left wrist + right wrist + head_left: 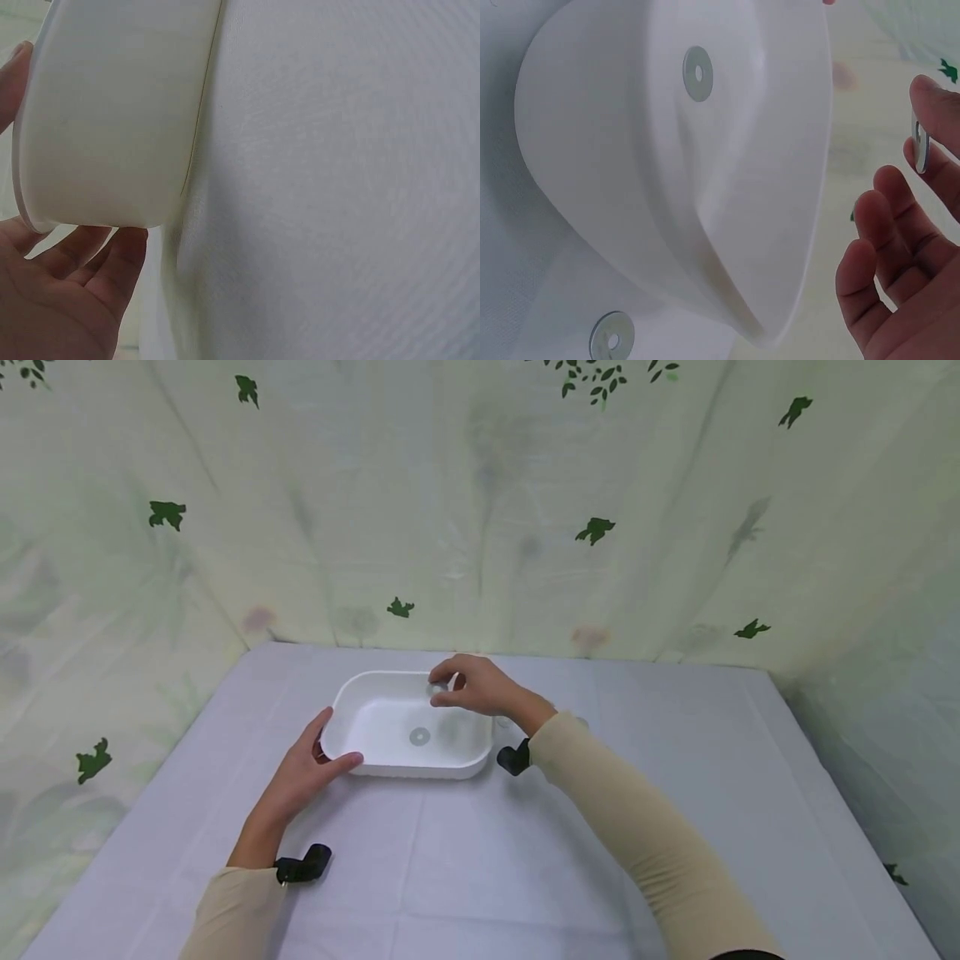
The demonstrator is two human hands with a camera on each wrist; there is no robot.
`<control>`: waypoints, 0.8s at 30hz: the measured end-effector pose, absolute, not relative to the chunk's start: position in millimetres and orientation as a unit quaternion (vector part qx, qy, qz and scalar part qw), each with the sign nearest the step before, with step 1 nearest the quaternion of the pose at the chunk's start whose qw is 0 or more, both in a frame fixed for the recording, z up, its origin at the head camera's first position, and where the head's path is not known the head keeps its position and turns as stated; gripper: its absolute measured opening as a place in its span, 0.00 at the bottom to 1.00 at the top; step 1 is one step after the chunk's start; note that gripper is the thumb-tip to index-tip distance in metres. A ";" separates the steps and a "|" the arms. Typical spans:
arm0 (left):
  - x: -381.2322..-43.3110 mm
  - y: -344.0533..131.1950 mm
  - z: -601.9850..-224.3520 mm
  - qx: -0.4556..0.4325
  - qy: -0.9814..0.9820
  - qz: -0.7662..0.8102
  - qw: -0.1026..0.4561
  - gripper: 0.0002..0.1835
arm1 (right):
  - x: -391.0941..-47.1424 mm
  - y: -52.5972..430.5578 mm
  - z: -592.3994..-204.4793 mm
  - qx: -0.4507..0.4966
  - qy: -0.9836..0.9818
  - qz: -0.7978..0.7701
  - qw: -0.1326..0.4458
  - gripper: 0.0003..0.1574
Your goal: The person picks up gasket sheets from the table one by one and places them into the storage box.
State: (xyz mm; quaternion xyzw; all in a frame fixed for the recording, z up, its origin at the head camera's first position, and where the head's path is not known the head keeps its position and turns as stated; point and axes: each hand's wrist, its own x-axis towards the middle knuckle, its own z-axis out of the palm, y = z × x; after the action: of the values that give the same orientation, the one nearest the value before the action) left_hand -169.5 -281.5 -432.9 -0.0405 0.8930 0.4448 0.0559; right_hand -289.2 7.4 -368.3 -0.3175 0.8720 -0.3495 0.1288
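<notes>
A white, round-cornered plastic tray [382, 714] stands on the table. My left hand [303, 772] holds its left end, the thumb over the front rim and the fingers against the end wall, as the left wrist view also shows on the tray's wall [112, 127]. Above the tray's back right part, my right hand [483, 687] pinches a metal washer [922, 156] between thumb and index finger, the other fingers loosely bent. Another flat washer [697, 91] lies on the tray's floor.
Right of the tray, a washer [602, 335] lies on the white tablecloth [450, 860]; more washers there are partly hidden by my right wrist. A pale curtain [450, 485] with leaf prints hangs behind the table. A black wrist camera [303, 864] sits on each wrist.
</notes>
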 end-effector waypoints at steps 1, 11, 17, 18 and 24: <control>-168.9 -282.2 -433.5 -0.042 0.893 0.445 0.057 0.59 | -288.9 6.6 -369.3 -0.317 0.871 -0.350 0.132 0.23; -169.8 -281.8 -432.9 -0.048 0.902 0.425 0.058 0.58 | -293.8 4.8 -372.2 -0.306 0.876 -0.344 0.142 0.31; -170.9 -279.0 -430.2 -0.048 0.895 0.438 0.065 0.59 | -297.7 15.7 -371.5 -0.285 0.890 -0.331 0.134 0.29; -170.9 -279.0 -429.9 -0.049 0.895 0.439 0.065 0.59 | -298.2 19.0 -370.8 -0.282 0.892 -0.330 0.130 0.28; -171.4 -279.9 -429.8 -0.052 0.898 0.433 0.063 0.59 | -303.4 46.0 -365.7 -0.265 0.904 -0.318 0.109 0.25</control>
State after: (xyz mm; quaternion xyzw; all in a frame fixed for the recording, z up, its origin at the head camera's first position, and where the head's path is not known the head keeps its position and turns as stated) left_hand -171.4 -279.9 -429.8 -0.0525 0.8977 0.4329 0.0631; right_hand -303.4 46.0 -365.7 -0.2646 0.9039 -0.3178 0.1091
